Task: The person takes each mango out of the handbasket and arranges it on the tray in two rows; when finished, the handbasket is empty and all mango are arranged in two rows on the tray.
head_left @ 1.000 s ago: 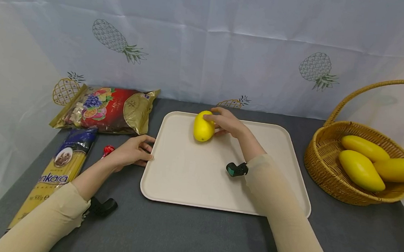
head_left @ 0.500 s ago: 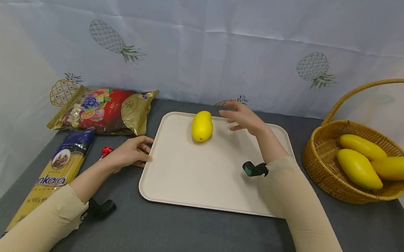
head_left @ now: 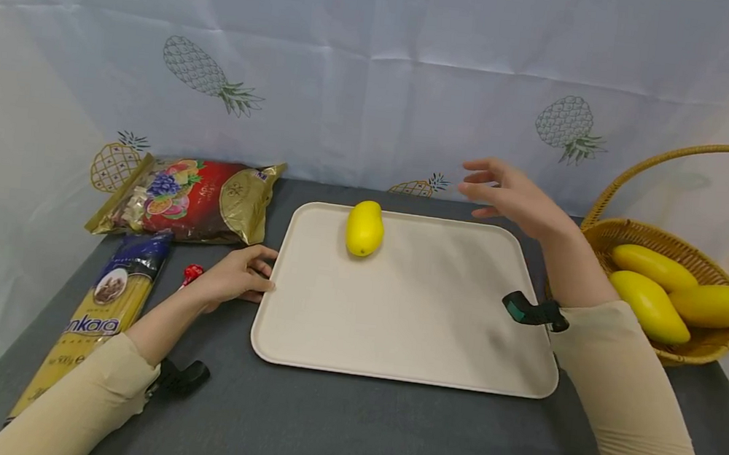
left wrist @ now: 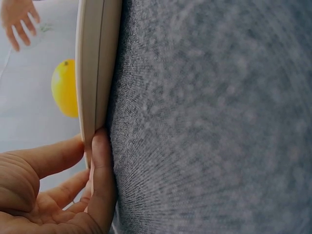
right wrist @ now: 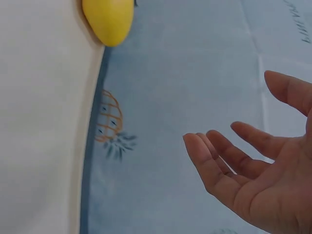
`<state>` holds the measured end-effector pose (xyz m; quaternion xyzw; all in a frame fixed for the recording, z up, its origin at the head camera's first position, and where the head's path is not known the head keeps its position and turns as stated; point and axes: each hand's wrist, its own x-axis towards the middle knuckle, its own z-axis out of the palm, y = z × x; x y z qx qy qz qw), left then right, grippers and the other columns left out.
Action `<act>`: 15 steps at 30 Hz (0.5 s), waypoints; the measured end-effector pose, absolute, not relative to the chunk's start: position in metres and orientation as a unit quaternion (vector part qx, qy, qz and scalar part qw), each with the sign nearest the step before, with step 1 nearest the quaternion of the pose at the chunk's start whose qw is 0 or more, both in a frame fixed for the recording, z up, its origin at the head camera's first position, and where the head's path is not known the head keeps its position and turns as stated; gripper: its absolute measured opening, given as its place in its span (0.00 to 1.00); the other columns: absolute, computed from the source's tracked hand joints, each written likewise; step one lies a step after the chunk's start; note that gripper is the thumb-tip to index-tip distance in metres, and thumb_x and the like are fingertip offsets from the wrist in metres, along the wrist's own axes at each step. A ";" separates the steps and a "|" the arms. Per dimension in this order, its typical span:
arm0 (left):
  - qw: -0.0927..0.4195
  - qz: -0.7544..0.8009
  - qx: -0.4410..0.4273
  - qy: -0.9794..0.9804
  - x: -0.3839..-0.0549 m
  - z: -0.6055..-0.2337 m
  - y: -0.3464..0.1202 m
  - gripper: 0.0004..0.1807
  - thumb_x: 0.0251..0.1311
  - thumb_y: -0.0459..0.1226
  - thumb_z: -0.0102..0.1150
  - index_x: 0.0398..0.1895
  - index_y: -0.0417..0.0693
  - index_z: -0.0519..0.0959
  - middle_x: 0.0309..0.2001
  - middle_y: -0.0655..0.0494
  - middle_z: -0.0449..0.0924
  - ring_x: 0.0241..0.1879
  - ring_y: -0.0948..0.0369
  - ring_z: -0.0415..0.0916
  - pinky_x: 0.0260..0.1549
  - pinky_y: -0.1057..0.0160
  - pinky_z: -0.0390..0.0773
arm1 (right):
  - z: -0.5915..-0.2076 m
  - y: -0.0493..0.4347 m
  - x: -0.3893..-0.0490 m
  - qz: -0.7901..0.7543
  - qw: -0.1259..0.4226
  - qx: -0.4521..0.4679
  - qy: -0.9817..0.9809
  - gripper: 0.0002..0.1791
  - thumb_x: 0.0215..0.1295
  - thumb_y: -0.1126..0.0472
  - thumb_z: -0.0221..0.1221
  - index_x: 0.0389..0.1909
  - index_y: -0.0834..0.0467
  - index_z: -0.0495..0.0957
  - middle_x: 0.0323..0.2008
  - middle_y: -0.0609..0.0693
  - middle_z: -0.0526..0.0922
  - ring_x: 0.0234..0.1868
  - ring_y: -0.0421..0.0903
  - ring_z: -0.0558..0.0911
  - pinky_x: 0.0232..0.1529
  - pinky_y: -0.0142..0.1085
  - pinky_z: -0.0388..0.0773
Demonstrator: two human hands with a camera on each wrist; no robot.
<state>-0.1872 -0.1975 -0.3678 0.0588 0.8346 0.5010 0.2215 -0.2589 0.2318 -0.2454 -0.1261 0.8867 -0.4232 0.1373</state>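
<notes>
My left hand (head_left: 238,274) pinches the left rim of a cream tray (head_left: 395,318); in the left wrist view the thumb lies on the rim's upper side and a finger beneath it. One yellow mango (head_left: 364,229) lies near the tray's back left corner. Raised over the tray's back right part, my right hand (head_left: 512,196) holds nothing, its fingers spread and slightly bent, as the right wrist view also shows. Right of the tray stands a wicker basket (head_left: 608,229) with several yellow mangoes (head_left: 650,306) in it, partly hidden by the right forearm.
A red and gold candy bag (head_left: 192,196) lies at the back left. In front of it are a spaghetti pack (head_left: 95,319) and a red-wrapped lollipop (head_left: 191,273) beside the left wrist. A pineapple-print cloth (head_left: 377,97) hangs behind the grey table (head_left: 332,429).
My right hand has let go of the mango on the tray, then risen and moved right toward the basket. The left hand has stayed at the tray's rim.
</notes>
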 end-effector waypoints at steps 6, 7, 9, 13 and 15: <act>0.222 0.502 0.058 0.834 -0.187 -0.367 -0.197 0.34 0.66 0.33 0.58 0.72 0.34 0.58 0.47 0.41 0.71 0.38 0.62 0.78 0.40 0.61 0.86 | -0.221 0.271 -0.244 -0.395 0.102 -0.128 0.904 0.37 0.72 0.44 0.53 0.76 0.50 0.54 0.72 0.56 0.61 0.62 0.40 0.73 0.48 0.25 0.80; 0.222 0.502 0.058 0.834 -0.187 -0.367 -0.196 0.34 0.66 0.33 0.58 0.72 0.34 0.58 0.48 0.41 0.70 0.38 0.62 0.78 0.40 0.61 0.86 | -0.219 0.279 -0.243 -0.396 0.094 -0.126 0.905 0.36 0.72 0.45 0.53 0.76 0.50 0.54 0.71 0.55 0.62 0.60 0.36 0.74 0.47 0.23 0.80; 0.221 0.501 0.060 0.834 -0.187 -0.368 -0.196 0.34 0.66 0.33 0.57 0.72 0.33 0.57 0.48 0.41 0.71 0.38 0.62 0.78 0.41 0.61 0.86 | -0.214 0.296 -0.241 -0.403 0.074 -0.118 0.904 0.35 0.72 0.47 0.54 0.76 0.49 0.55 0.68 0.49 0.66 0.54 0.29 0.75 0.44 0.21 0.80; 0.219 0.499 0.060 0.836 -0.186 -0.367 -0.196 0.34 0.66 0.33 0.58 0.72 0.33 0.58 0.48 0.40 0.71 0.38 0.62 0.78 0.40 0.61 0.86 | -0.208 0.328 -0.240 -0.420 0.045 -0.106 0.900 0.32 0.73 0.51 0.54 0.75 0.50 0.58 0.58 0.35 0.70 0.49 0.26 0.77 0.41 0.20 0.80; 0.219 0.498 0.060 0.837 -0.185 -0.367 -0.196 0.34 0.65 0.33 0.58 0.72 0.33 0.58 0.48 0.40 0.71 0.38 0.62 0.78 0.40 0.61 0.86 | -0.205 0.342 -0.238 -0.417 0.040 -0.101 0.902 0.31 0.74 0.52 0.52 0.74 0.49 0.58 0.55 0.30 0.70 0.48 0.25 0.77 0.41 0.19 0.79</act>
